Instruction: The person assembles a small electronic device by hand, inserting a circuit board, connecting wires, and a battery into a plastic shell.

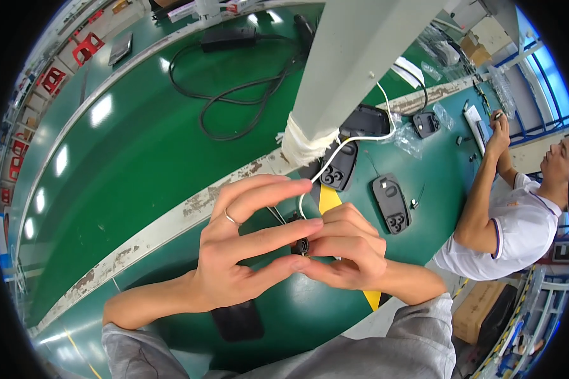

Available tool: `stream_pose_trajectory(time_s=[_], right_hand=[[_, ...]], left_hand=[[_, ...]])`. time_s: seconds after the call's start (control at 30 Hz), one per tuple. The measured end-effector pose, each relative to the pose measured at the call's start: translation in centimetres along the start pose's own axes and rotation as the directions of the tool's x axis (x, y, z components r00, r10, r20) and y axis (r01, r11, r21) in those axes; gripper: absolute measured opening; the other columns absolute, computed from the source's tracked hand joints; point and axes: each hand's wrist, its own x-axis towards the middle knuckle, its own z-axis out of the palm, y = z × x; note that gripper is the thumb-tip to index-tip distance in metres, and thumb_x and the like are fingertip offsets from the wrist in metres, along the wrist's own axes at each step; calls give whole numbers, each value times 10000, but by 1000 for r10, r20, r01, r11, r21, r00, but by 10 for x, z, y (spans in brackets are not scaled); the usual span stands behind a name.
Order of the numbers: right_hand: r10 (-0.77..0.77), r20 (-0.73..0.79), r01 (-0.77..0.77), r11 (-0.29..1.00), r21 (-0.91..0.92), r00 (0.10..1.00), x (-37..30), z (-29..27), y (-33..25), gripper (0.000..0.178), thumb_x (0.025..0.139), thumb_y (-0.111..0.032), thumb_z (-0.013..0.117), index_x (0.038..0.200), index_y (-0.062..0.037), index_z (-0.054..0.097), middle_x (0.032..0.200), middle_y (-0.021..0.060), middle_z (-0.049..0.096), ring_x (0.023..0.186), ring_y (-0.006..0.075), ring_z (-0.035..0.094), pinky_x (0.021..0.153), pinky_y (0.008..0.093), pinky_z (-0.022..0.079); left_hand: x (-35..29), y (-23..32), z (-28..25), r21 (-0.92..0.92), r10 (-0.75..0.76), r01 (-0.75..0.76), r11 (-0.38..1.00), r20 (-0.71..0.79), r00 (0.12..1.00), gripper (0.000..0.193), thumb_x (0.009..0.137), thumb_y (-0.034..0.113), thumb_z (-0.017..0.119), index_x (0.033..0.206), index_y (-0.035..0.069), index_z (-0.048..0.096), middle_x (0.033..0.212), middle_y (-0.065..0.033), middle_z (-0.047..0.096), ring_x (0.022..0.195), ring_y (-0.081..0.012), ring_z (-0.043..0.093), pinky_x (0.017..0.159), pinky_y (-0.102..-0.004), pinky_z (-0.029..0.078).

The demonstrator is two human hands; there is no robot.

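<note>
Green counter [133, 183], a small black part [303, 246] held up over it
It sits between the left hand [231, 256] and right hand [354, 252], touching both, so neither is nearer; its long axis seemingly points away from the wearer, left thumb and forefinger narrowed on it, right fingers curled and pinching

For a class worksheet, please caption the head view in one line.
Left hand and right hand hold a small black part above a green bench.
</note>
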Motion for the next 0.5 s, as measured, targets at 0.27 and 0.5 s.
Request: stream_pose_trajectory(time_s=[0.27, 0.5], right_hand=[[84, 29, -85, 996, 30, 996, -3, 0, -2, 351, 735, 11, 828, 982, -3, 579, 890, 138, 681, 746, 230, 624, 646, 317, 485], [142, 54, -141, 990, -12, 988, -7, 1, -5, 326, 737, 42, 790, 975, 12, 570, 896, 139, 658, 753, 238, 628, 672, 328, 485]], left_hand=[[-7, 4, 5, -207, -210, 176, 962, -156, 965, 304, 739, 76, 840, 1023, 80, 730, 1214, -97, 562, 1045, -203, 542, 817, -315, 506], [-9, 5, 7, -335, -256, 224, 915, -52, 965, 286, 820, 55, 780, 1093, 15, 705, 1304, -147, 539, 1104, -220, 583, 897, -345, 543]])
